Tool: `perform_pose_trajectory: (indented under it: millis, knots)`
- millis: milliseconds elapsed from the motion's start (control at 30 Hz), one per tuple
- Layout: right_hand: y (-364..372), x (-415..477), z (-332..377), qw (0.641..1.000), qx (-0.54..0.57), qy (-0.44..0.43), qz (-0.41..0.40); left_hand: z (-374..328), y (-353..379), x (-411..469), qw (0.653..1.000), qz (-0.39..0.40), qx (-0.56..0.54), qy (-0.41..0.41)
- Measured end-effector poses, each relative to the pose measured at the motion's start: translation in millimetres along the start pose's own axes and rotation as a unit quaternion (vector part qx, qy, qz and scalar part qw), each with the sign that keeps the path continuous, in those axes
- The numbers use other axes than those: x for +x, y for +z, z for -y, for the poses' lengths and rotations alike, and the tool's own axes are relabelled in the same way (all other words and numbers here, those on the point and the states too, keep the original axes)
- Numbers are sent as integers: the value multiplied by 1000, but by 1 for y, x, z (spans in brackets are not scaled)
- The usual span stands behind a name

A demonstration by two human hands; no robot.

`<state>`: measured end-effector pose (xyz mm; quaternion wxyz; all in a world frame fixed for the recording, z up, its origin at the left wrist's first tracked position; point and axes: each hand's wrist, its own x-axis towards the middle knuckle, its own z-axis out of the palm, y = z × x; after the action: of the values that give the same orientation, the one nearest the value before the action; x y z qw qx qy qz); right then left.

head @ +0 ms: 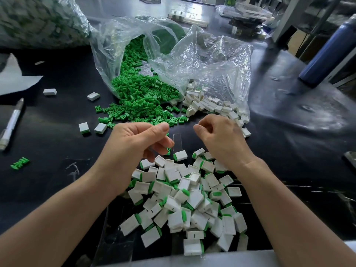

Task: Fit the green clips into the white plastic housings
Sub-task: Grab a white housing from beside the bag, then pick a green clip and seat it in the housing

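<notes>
Nearest, finished housings (185, 205) lie heaped on the table (57, 143), green already fitted. At the left hand (138, 139) the fingers are curled, pinching a green clip (169, 150) at their tips. Just beyond, loose clips (142, 103) spill from a bag (202, 60). On the right hand (219, 139) the fingers are curled too, contents hidden, so can't tell. The empty housings (212, 107) sit just past it. Parts look light, stiff and smooth — pinch the flat sides.

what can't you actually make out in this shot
Head view:
Right hand: curled fingers hide whether it holds anything.
Left hand: fingers cover all but a sliver of a green clip.
Top-left bag: contents blurred.
Blue bottle: top cut off by the right edge.
</notes>
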<state>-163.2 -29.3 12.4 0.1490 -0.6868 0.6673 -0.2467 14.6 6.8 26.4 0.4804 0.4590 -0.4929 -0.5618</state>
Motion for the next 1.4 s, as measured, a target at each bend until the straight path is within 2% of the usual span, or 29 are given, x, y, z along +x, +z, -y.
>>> perform_pose_trajectory:
  millis: [233, 467, 667, 800, 900, 1000, 1133, 1300, 1400]
  knots:
    - [10, 9, -3, 998, -54, -10, 14, 4, -5, 7, 998, -64, 10, -15]
    - [10, 14, -3, 997, -78, -20, -21, 2, -6, 8, 997, -78, 13, -16]
    - [13, 36, 7, 992, -114, -48, -19, 0, -7, 7, 996, -85, 8, -18]
    - [21, 51, 6, 988, -146, -41, 14, 0, -9, 8, 997, -82, 6, -13]
    - [25, 55, 1, 988, -150, -43, -14, 0, -10, 9, 997, -81, 5, -14]
    - [18, 51, -2, 993, -101, -35, -39, 1, -9, 9, 997, -76, 10, -18]
    - [7, 34, 2, 997, 34, -34, -58, 4, -7, 9, 997, -74, 11, -24]
    - [-1, 3, 17, 972, 230, -22, 33, 5, -6, 9, 998, -50, 45, -17]
    - [-2, -6, 28, 959, 270, -35, 80, 5, -3, 6, 998, -7, 56, -9]
